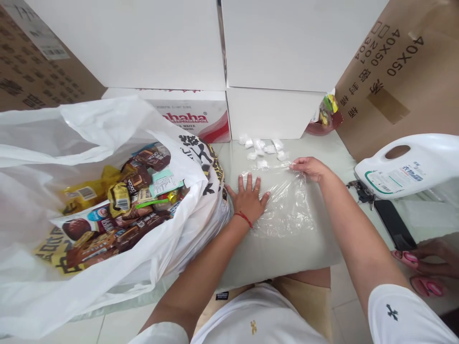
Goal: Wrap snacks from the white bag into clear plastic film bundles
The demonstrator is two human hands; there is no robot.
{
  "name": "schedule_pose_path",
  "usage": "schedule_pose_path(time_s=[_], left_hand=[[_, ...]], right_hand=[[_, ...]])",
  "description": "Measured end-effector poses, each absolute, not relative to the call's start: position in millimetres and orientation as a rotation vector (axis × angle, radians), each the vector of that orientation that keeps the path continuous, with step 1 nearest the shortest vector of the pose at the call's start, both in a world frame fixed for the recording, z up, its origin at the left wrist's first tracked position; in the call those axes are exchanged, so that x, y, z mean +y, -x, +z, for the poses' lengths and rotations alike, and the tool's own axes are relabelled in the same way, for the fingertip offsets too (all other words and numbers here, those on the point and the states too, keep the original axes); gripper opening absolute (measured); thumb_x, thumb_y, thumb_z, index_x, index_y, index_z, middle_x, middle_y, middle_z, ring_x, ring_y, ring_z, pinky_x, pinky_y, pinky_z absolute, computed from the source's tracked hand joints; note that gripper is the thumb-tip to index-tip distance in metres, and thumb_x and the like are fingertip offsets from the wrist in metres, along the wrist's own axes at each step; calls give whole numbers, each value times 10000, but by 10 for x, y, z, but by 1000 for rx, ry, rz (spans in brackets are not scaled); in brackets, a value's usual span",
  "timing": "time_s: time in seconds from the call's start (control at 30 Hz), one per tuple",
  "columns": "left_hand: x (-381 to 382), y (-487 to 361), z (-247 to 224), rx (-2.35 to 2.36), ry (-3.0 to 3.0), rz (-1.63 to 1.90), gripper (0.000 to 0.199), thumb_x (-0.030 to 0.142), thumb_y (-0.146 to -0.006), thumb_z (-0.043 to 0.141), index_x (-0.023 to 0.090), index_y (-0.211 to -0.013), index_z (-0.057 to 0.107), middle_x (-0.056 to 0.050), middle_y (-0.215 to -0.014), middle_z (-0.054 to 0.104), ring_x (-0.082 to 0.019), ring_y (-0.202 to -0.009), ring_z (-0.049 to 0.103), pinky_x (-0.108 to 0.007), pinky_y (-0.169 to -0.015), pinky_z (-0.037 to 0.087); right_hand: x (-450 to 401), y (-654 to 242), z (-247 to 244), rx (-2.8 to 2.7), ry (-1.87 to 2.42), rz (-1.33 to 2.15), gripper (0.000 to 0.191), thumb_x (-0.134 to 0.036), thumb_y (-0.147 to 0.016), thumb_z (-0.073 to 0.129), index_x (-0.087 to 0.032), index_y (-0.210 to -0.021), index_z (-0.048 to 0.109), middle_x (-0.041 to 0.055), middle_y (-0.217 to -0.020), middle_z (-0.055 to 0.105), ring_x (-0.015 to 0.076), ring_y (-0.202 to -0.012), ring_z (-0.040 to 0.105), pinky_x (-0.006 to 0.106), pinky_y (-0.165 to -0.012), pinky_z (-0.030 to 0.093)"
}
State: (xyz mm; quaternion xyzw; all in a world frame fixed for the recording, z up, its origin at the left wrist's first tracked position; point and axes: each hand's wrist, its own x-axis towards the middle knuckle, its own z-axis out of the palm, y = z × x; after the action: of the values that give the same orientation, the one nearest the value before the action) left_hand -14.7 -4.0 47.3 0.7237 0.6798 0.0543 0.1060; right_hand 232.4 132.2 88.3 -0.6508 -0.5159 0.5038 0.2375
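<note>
A clear plastic bag (287,205) lies spread on the pale table cover in front of me. My left hand (248,200), with a red string at the wrist, rests flat with fingers spread on the bag's left part. At the bag's upper right corner my right hand (306,167) pinches the thin film between thumb and fingers. Just beyond the bag sits a loose group of small white crumpled packets (263,147). Left of my left hand stands a large white plastic bag (186,205), gaping, with several wrapped snacks (132,191) inside.
White boxes (172,43) and brown cartons (405,81) wall in the back and sides. On the right are a white detergent jug (412,165), keys (360,191), a black phone (394,224) and another person's hand (430,263). A reddish bowl (326,125) holds colourful wrappers.
</note>
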Motion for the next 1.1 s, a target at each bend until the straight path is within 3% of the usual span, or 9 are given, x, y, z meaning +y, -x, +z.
schedule_pose_path(time_s=[0.13, 0.23, 0.3, 0.37, 0.43, 0.53, 0.73, 0.93, 1.1], left_hand=[[-36, 137, 441, 2058, -2113, 225, 739, 630, -1020, 243, 222, -1628, 337, -95, -1731, 197, -411, -1588, 86, -766, -1199, 26], [-26, 122, 435, 2074, -2090, 263, 723, 619, -1025, 253, 219, -1619, 358, -102, -1724, 222, -411, -1589, 97, -757, -1205, 55], [-24, 121, 439, 2069, -2073, 295, 712, 608, -1029, 262, 218, -1616, 363, -108, -1723, 223, -404, -1593, 88, -751, -1209, 66], [-25, 134, 445, 2053, -2067, 324, 693, 589, -1035, 267, 219, -1612, 368, -112, -1723, 221, -393, -1595, 90, -748, -1212, 63], [-27, 157, 451, 2035, -2076, 334, 666, 567, -1043, 264, 231, -1607, 379, -102, -1722, 230, -374, -1597, 103, -744, -1216, 49], [-24, 194, 455, 2024, -2090, 324, 635, 547, -1052, 254, 256, -1601, 387, -75, -1720, 242, -345, -1598, 121, -735, -1224, 27], [-8, 202, 448, 2012, -2089, 330, 645, 548, -1038, 315, 240, -1600, 392, -90, -1723, 228, -370, -1595, 117, -749, -1214, 26], [-47, 218, 473, 1996, -2101, 339, 658, 549, -1037, 292, 232, -1607, 383, -93, -1723, 228, -376, -1594, 118, -726, -1228, 45], [-100, 217, 470, 2009, -2056, 322, 706, 568, -1018, 329, 203, -1621, 354, -124, -1726, 202, -375, -1599, 104, -713, -1235, 107]], right_hand=[[1347, -2570, 969, -1251, 1952, 975, 347, -447, -701, 825, -149, -844, 719, 97, -818, 683, 198, -733, 576, 369, -702, 500], [917, -2322, 920, -1414, 1886, 568, 415, -512, -940, 558, -168, -1103, 723, 162, -1108, 709, 293, -1030, 614, 474, -926, 508], [455, -2011, 795, -1769, 1732, 343, 507, -506, -1010, 434, -183, -1337, 646, 177, -1356, 647, 337, -1294, 531, 530, -1081, 449], [0, -1773, 623, -2126, 1617, 343, 629, -525, -1027, 407, -170, -1544, 458, 167, -1575, 486, 335, -1481, 390, 544, -1191, 363], [-311, -1751, 458, -2313, 1657, 339, 659, -518, -1051, 349, -167, -1608, 357, 143, -1652, 389, 323, -1558, 284, 558, -1253, 266], [-424, -2141, 320, -2274, 1941, 256, 662, -522, -1066, 269, -156, -1610, 354, 136, -1681, 334, 333, -1577, 242, 579, -1273, 194], [-96, -2599, 506, -1978, 2129, 28, 711, -509, -1059, 224, -14, -1493, 490, 280, -1606, 394, 381, -1537, 308, 574, -1235, 274], [360, -1757, 525, -2585, 1454, 271, 570, -440, -1068, 295, -214, -1573, 437, 87, -1669, 374, 266, -1561, 297, 514, -1276, 230], [699, -2093, 389, -2413, 1749, 149, 553, -405, -1041, 314, -177, -1495, 533, 151, -1586, 490, 320, -1500, 397, 577, -1216, 299]])
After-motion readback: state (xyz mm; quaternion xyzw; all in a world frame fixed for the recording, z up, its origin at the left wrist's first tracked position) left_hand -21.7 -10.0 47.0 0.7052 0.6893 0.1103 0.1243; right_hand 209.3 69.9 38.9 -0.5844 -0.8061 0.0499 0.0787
